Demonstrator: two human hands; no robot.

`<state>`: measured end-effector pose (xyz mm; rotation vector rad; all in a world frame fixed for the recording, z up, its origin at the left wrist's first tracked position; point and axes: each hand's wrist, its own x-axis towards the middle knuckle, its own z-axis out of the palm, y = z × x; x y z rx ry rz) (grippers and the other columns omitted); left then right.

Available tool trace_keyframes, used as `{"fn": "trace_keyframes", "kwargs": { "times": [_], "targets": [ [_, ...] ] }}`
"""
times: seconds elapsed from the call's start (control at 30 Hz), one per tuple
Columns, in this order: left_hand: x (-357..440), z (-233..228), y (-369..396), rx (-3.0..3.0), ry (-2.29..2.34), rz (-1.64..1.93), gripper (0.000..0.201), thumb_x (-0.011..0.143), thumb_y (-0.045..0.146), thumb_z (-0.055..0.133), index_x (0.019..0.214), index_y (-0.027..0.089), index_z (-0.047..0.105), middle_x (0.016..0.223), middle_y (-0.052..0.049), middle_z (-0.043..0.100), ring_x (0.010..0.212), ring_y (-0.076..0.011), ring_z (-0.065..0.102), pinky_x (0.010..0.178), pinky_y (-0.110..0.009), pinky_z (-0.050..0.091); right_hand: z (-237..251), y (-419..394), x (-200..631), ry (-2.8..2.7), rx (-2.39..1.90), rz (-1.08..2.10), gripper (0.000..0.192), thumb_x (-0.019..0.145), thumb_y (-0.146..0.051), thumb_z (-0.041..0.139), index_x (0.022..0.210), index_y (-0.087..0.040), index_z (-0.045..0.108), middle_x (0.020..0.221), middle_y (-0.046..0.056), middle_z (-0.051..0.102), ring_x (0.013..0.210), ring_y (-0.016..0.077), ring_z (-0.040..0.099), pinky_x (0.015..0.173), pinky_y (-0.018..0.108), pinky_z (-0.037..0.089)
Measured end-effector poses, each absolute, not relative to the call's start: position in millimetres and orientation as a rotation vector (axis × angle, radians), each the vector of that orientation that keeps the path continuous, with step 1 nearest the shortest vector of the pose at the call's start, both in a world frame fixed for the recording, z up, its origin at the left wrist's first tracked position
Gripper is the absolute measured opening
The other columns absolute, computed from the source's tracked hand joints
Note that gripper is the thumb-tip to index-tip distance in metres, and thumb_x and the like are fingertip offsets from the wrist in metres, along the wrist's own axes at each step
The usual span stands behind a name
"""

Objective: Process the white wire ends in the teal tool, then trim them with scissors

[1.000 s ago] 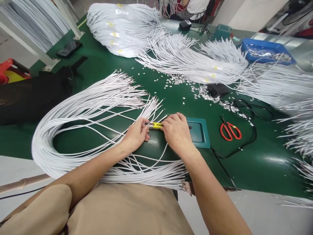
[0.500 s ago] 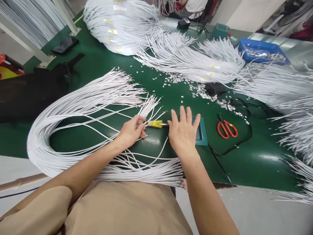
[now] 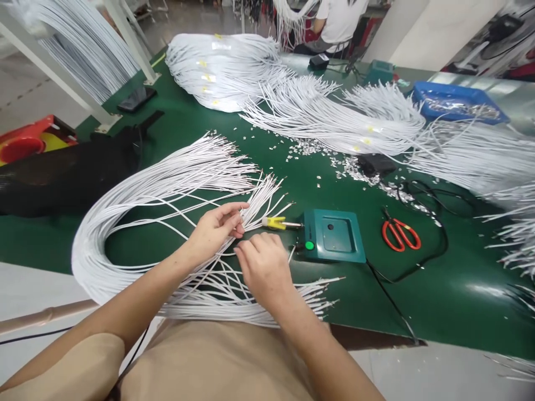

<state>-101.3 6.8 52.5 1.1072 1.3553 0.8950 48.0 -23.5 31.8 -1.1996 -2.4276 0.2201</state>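
A looped bundle of white wires (image 3: 90, 245) lies on the green table, its bare-tipped ends fanned out to the right. Over these ends, my left hand (image 3: 215, 231) is closed, thumb and index finger pinching what looks like a white wire. My right hand (image 3: 267, 270) sits just right of it with fingers curled down; its fingertips are by the wires, and whatever they grip is hidden. Just beyond it stands a green bench device (image 3: 311, 225) with a green button and a metal rod tipped by a yellow piece (image 3: 275, 223), which points at the wire ends.
Red-handled scissors (image 3: 401, 234) lie right of the device, near a black cable (image 3: 443, 250). Silvery scraps (image 3: 355, 167) are scattered behind. Large wire bundles (image 3: 221, 72) and a blue tray (image 3: 460, 103) line the far side. A person (image 3: 336, 25) sits beyond the table.
My right hand has left the green device, moving left toward my left hand, and its spread fingers have curled. My left hand stays over the wire ends. The camera view has shifted slightly.
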Motion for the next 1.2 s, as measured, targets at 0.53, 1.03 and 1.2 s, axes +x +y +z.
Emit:
{"fn": "trace_keyframes", "kwargs": {
  "times": [0.53, 1.03, 1.2],
  "targets": [
    [-120.6, 52.8, 24.2, 1.067, 1.291, 0.958, 0.019, 0.080, 0.031, 0.061, 0.092, 0.015, 0.059, 0.083, -0.001, 0.058, 0.070, -0.0109, 0.056, 0.071, -0.026, 0.048, 2.8, -22.5, 30.7, -2.468, -1.169, 0.283, 0.019, 0.090, -0.020, 0.050, 0.071, -0.020, 0.054, 0.072, 0.003, 0.057, 0.071, 0.0188, 0.045, 0.068, 0.034, 0.027],
    [-170.2, 65.0, 107.1, 1.858, 1.603, 0.723, 0.028, 0.085, 0.032, 0.050, 0.107, 0.019, 0.059, 0.096, -0.005, 0.064, 0.087, -0.0172, 0.058, 0.076, -0.028, 0.046, -17.5, -18.9, 30.6, -2.375, -1.197, 0.395, 0.024, 0.093, -0.019, 0.042, 0.071, -0.019, 0.052, 0.072, 0.003, 0.052, 0.070, 0.0173, 0.041, 0.068, 0.032, 0.026],
    [-222.4, 59.1, 180.1, 1.988, 2.171, 0.405, 0.035, 0.087, 0.027, 0.042, 0.109, 0.018, 0.067, 0.114, -0.008, 0.064, 0.101, -0.0217, 0.058, 0.086, -0.028, 0.043, -18.9, -18.8, 31.4, -2.365, -1.199, 0.450, 0.025, 0.094, -0.019, 0.041, 0.070, -0.019, 0.050, 0.072, 0.002, 0.052, 0.069, 0.0163, 0.041, 0.068, 0.032, 0.026]
  ]
}}
